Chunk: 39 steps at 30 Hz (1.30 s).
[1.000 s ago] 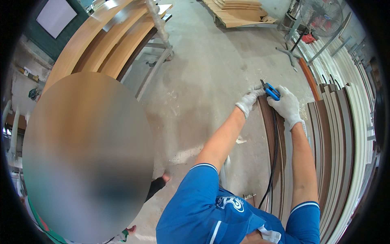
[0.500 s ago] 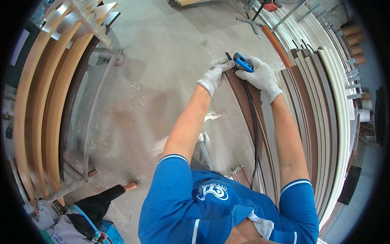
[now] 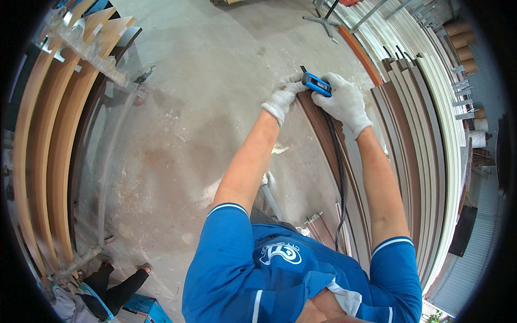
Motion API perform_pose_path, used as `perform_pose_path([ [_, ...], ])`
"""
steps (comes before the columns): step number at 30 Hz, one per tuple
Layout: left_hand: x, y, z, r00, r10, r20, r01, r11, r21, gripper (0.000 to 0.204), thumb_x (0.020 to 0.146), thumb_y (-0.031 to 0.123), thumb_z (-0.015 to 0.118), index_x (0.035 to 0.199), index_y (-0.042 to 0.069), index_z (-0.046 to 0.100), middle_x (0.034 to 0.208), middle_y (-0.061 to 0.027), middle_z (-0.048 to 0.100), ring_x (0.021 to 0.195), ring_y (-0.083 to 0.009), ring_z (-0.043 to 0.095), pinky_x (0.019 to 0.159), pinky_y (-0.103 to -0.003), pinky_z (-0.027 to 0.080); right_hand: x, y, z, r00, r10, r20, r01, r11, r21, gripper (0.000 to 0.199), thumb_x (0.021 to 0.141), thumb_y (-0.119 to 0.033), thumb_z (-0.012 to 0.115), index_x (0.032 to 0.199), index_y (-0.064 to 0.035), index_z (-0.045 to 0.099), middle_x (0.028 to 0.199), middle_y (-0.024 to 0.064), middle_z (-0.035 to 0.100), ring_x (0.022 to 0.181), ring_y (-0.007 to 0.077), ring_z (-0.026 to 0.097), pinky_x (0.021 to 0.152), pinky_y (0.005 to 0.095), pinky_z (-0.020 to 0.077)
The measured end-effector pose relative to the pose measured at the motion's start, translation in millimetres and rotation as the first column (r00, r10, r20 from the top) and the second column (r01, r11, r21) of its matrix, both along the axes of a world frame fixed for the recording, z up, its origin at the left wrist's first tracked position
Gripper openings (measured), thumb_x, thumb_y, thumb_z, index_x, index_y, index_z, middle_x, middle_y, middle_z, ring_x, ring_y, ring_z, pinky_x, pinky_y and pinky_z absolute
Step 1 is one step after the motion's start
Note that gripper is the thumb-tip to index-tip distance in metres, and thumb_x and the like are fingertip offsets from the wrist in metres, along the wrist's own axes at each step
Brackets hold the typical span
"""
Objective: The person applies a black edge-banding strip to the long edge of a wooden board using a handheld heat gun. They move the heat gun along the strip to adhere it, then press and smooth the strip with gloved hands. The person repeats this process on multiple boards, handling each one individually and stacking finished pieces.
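**Close Work at the Far End**

The right hand (image 3: 344,101) had its fingers clamped around a blue tool (image 3: 316,85), which sat at the far end of a long brown board (image 3: 323,126). The left hand (image 3: 285,97) was at that same end, just beside the tool; its fingertips were partly hidden, so whether they were pinched together or apart could not be told. A black cord (image 3: 343,188) ran from below the right hand along the board toward the blue shirt (image 3: 280,264).

The step in hand looked like careful tool work at the board's end. The next move seemed to call for a steady left hand and a controlled right wrist.
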<state>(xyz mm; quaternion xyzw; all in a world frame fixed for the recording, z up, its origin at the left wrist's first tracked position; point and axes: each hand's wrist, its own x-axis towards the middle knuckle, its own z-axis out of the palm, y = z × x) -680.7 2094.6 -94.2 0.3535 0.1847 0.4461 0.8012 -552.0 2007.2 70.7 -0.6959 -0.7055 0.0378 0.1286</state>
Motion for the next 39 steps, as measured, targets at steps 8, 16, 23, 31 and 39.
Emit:
perform_pose_path([
  [8,41,5,-39,0.996,0.063,-0.066,-0.074,0.982,-0.174,0.024,0.098,0.015,0.067,0.122,0.011,0.071,0.113,-0.0018,0.074,0.105,-0.0139,0.067,0.094,-0.033,0.056,0,13,-15,0.997,-0.001,0.080,-0.007,0.995,0.099,0.028,0.080,-0.029,0.078,0.095,-0.0091,0.066,0.085,0.0173,0.071,0.079,0.0407,0.070,0.068,0.0525,0.0530],
  [16,31,-8,3,0.998,0.068,0.001,-0.068,0.996,0.058,0.018,0.096,0.003,0.066,0.113,0.007,0.071,0.106,-0.0007,0.074,0.101,-0.0130,0.068,0.096,-0.031,0.053,2,4,-21,1.000,-0.006,-0.013,0.008,0.985,0.172,0.030,0.079,-0.019,0.073,0.106,-0.0071,0.064,0.104,0.0174,0.068,0.088,0.0410,0.071,0.074,0.0517,0.0556],
  [23,34,-13,15,0.940,0.225,-0.256,-0.177,0.964,0.199,0.010,0.096,-0.001,0.066,0.098,0.007,0.072,0.093,0.0012,0.071,0.086,-0.0091,0.062,0.080,-0.029,0.053,-8,-6,-25,0.990,-0.141,-0.013,0.142,0.978,0.152,0.039,0.080,-0.015,0.074,0.115,-0.0095,0.057,0.116,0.0159,0.061,0.092,0.0429,0.070,0.076,0.0527,0.0563],
  [31,55,0,-9,0.919,0.318,-0.232,-0.264,0.935,0.237,0.007,0.092,0.000,0.070,0.094,0.006,0.073,0.085,-0.0004,0.070,0.075,-0.0099,0.062,0.065,-0.026,0.052,4,-42,-28,0.990,-0.128,0.066,0.122,0.988,0.097,0.030,0.081,-0.015,0.073,0.107,-0.0090,0.059,0.100,0.0153,0.065,0.092,0.0414,0.070,0.074,0.0541,0.0537],
  [39,65,-1,-5,0.678,0.471,-0.564,-0.182,0.851,0.492,0.024,0.091,0.029,0.071,0.085,0.006,0.072,0.080,-0.0078,0.071,0.073,-0.0238,0.065,0.068,-0.048,0.053,22,-100,-25,0.991,-0.134,-0.006,0.133,0.981,0.139,0.021,0.079,-0.019,0.075,0.095,-0.0099,0.066,0.092,0.0167,0.070,0.090,0.0413,0.069,0.076,0.0522,0.0543],
])
